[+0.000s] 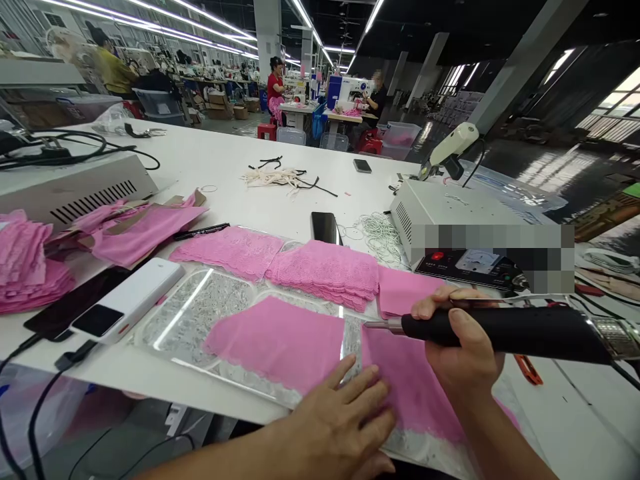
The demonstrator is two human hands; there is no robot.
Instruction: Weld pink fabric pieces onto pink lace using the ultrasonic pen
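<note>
My right hand (470,347) is wrapped round a thick black handheld tool with a slim metal tip (460,327), held level and pointing left. Its tip is at the upper left corner of a pink fabric piece (400,373). With fingers stretched out, my left hand (345,413) lies over the lower left of that piece and the gap beside it. Left of the gap, a second pink fabric piece (280,340) lies flat on a clear template board (195,320) with a speckled pattern. Stacks of pink lace pieces (325,270) rest along the board's far edge.
A grey box with a dial (455,207) stands at the right, near tangled pale cord (383,233). A white power bank (127,300) and more pink fabric (30,267) are at the left. Phones and pale strips lie farther back. Other people sit at distant sewing machines.
</note>
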